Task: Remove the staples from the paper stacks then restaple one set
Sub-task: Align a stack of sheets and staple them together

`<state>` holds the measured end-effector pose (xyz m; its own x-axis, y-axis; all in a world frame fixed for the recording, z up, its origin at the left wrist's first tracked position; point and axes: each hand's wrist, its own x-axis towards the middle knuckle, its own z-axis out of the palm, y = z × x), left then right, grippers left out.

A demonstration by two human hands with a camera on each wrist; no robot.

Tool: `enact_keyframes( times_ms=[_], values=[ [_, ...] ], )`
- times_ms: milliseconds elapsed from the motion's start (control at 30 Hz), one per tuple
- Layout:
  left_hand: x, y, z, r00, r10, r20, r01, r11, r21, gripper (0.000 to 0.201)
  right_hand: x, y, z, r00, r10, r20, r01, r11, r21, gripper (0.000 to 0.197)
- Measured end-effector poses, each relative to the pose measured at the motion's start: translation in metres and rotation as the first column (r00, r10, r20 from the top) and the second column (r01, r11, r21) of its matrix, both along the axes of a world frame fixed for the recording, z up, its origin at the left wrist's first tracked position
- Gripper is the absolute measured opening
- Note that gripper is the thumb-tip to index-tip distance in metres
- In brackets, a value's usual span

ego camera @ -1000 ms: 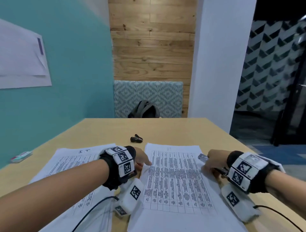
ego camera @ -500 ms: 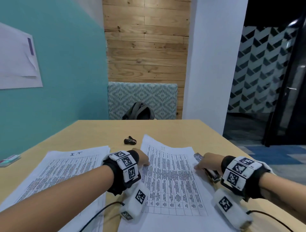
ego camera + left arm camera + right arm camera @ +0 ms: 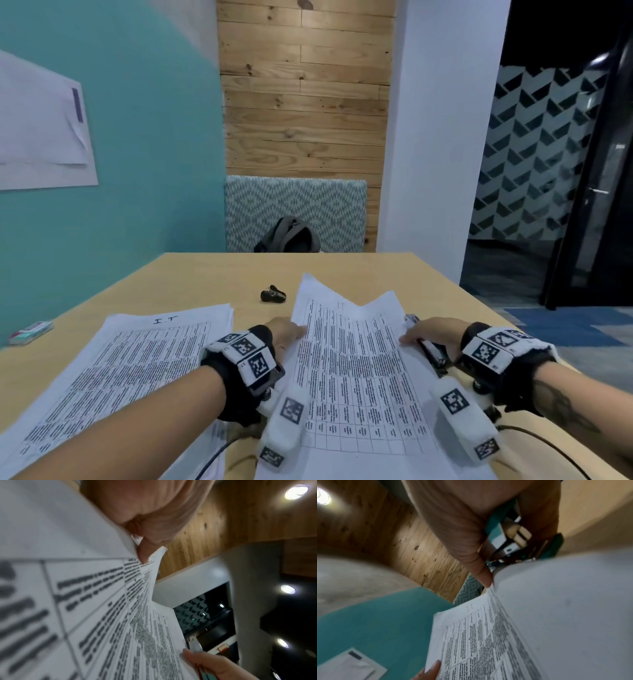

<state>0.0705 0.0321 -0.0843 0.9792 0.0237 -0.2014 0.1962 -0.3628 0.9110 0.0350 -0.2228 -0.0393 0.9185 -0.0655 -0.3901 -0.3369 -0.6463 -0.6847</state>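
Two stacks of printed tables are on the wooden table (image 3: 212, 274). The left stack (image 3: 130, 359) lies flat. My left hand (image 3: 291, 332) pinches the left edge of the right stack (image 3: 352, 363), thumb on top in the left wrist view (image 3: 145, 549). My right hand (image 3: 416, 334) grips a teal stapler (image 3: 431, 351) while its thumb presses the stack's right edge. The right wrist view shows the stapler (image 3: 513, 536) in my palm just above the sheets (image 3: 547, 615). The far edge of the held stack is buckled upward. A black staple remover (image 3: 273, 294) lies beyond the stacks.
A small box (image 3: 30, 332) sits near the table's left edge by the teal wall. A patterned bench with a grey backpack (image 3: 289, 236) stands past the far edge. Cables trail from both wrists at the near edge. A dark doorway lies to the right.
The right stack lay flat; now its far end is raised and creased between my hands. Both hands have drawn slightly inward along its edges. The stapler stays in my right hand.
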Motion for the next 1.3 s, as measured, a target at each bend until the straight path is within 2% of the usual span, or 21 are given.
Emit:
enact_keyframes(
  times_ms=[33, 100, 167, 233, 300, 333, 400, 467, 533, 600, 667, 767, 833, 900, 967, 1033, 1100, 1167, 1233, 1300],
  values=[
    [-0.001, 0.001, 0.007, 0.999, -0.027, 0.035, 0.028, 1.0, -0.011, 0.038, 0.001, -0.003, 0.002, 0.999, -0.03, 0.02, 0.029, 0.999, 0.036, 0.011],
    [-0.01, 0.003, 0.028, 0.993, -0.076, 0.088, 0.083, 0.993, -0.078, 0.037, 0.004, -0.01, 0.004, 0.993, -0.1, 0.071, 0.091, 0.989, 0.121, 0.026],
    [-0.022, 0.002, 0.052, 0.971, -0.06, 0.231, 0.101, 0.98, -0.169, 0.035, -0.003, -0.008, 0.015, 0.967, -0.176, 0.184, 0.134, 0.967, 0.216, 0.041],
    [-0.036, -0.002, 0.072, 0.915, 0.037, 0.401, 0.073, 0.964, -0.256, 0.032, -0.015, -0.001, 0.033, 0.891, -0.283, 0.356, 0.145, 0.919, 0.367, 0.028],
    [-0.052, -0.011, 0.095, 0.807, 0.09, 0.584, 0.051, 0.974, -0.22, 0.03, -0.024, 0.006, 0.052, 0.768, -0.316, 0.557, 0.118, 0.925, 0.362, 0.008],
    [-0.059, -0.015, 0.105, 0.737, 0.097, 0.668, 0.053, 0.978, -0.201, 0.028, -0.03, 0.01, 0.062, 0.678, -0.306, 0.668, 0.119, 0.943, 0.312, 0.008],
    [-0.074, -0.021, 0.12, 0.608, 0.101, 0.787, 0.072, 0.981, -0.182, 0.02, -0.041, 0.016, 0.075, 0.487, -0.258, 0.835, 0.12, 0.966, 0.229, 0.025],
    [-0.087, -0.022, 0.124, 0.494, 0.116, 0.862, 0.075, 0.982, -0.175, 0.013, -0.058, 0.022, 0.078, 0.349, -0.205, 0.915, 0.149, 0.976, 0.162, 0.019],
    [-0.097, -0.02, 0.119, 0.408, 0.106, 0.907, 0.063, 0.988, -0.144, 0.013, -0.073, 0.024, 0.074, 0.27, -0.163, 0.949, 0.132, 0.983, 0.131, 0.013],
    [-0.102, -0.017, 0.107, 0.404, 0.103, 0.909, 0.064, 0.988, -0.14, 0.012, -0.079, 0.021, 0.063, 0.293, -0.175, 0.94, 0.111, 0.983, 0.148, 0.012],
    [-0.104, -0.014, 0.097, 0.472, 0.128, 0.872, 0.079, 0.979, -0.186, 0.01, -0.079, 0.015, 0.052, 0.363, -0.213, 0.907, 0.089, 0.977, 0.194, 0.012],
    [-0.099, -0.01, 0.11, 0.537, 0.18, 0.824, 0.155, 0.939, -0.306, 0.029, -0.078, 0.009, 0.046, 0.422, -0.234, 0.876, 0.062, 0.971, 0.229, 0.009],
    [-0.093, -0.008, 0.131, 0.556, 0.196, 0.808, 0.223, 0.901, -0.372, 0.031, -0.078, 0.007, 0.048, 0.435, -0.227, 0.871, 0.059, 0.973, 0.224, 0.01],
    [-0.087, -0.01, 0.147, 0.515, 0.225, 0.827, 0.216, 0.899, -0.38, 0.025, -0.077, 0.006, 0.051, 0.429, -0.231, 0.873, 0.052, 0.971, 0.232, 0.009],
    [-0.086, -0.013, 0.158, 0.427, 0.253, 0.868, 0.179, 0.917, -0.356, 0.009, -0.076, 0.007, 0.056, 0.42, -0.24, 0.875, 0.061, 0.97, 0.237, 0.007],
    [-0.085, -0.016, 0.167, 0.35, 0.264, 0.899, 0.159, 0.929, -0.334, 0.011, -0.076, 0.007, 0.064, 0.396, -0.246, 0.885, 0.07, 0.969, 0.238, 0.009],
    [-0.088, -0.017, 0.176, 0.31, 0.278, 0.909, 0.17, 0.925, -0.34, 0.011, -0.08, 0.005, 0.069, 0.365, -0.235, 0.901, 0.047, 0.971, 0.235, 0.007],
    [-0.093, -0.018, 0.177, 0.304, 0.257, 0.917, 0.171, 0.933, -0.318, 0.01, -0.086, 0.004, 0.066, 0.379, -0.227, 0.897, 0.006, 0.97, 0.243, 0.007],
    [-0.099, -0.02, 0.17, 0.345, 0.201, 0.917, 0.174, 0.946, -0.273, 0.01, -0.093, 0.006, 0.056, 0.433, -0.217, 0.875, -0.027, 0.967, 0.253, 0.01],
    [-0.103, -0.023, 0.164, 0.396, 0.189, 0.898, 0.184, 0.942, -0.28, 0.018, -0.093, 0.006, 0.048, 0.449, -0.206, 0.869, -0.023, 0.97, 0.241, 0.009]
  ],
)
